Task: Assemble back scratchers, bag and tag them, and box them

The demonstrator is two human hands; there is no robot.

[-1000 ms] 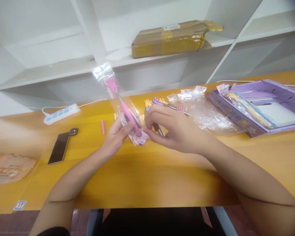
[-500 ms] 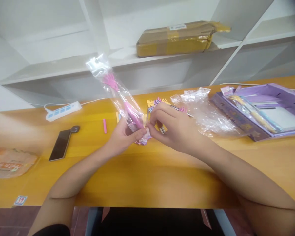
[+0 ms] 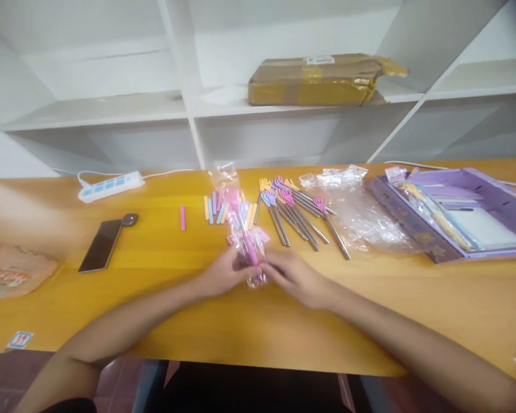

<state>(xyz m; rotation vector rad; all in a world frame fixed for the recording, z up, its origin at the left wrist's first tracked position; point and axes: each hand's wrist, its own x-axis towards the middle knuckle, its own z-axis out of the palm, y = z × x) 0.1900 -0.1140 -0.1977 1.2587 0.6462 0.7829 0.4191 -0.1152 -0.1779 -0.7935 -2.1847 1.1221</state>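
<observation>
A pink back scratcher (image 3: 249, 248) lies inside a clear plastic bag (image 3: 223, 175), its claw end pointing away from me. My left hand (image 3: 226, 273) is closed around the lower end from the left. From the right, my right hand (image 3: 296, 278) pinches the same end of the bag, with its fingers partly hidden. Beyond my hands are several short coloured handle pieces (image 3: 210, 209), and small pink cards (image 3: 262, 234) show beside the bag. To their right lies a bunch of back scratchers (image 3: 301, 221) with metal rods and coloured claws.
Loose clear bags (image 3: 370, 212) lie right of the rods, against a purple box (image 3: 430, 244) holding bagged items. On the left are a single pink handle (image 3: 183, 218), a phone (image 3: 101, 246), a power strip (image 3: 112, 186) and an orange-printed package (image 3: 17, 272). A taped carton (image 3: 313, 80) sits on the shelf.
Both hands have come down and nearer to me with the bagged back scratcher, which was raised and tilted left. My right hand has left the rods uncovered. The view has shifted slightly.
</observation>
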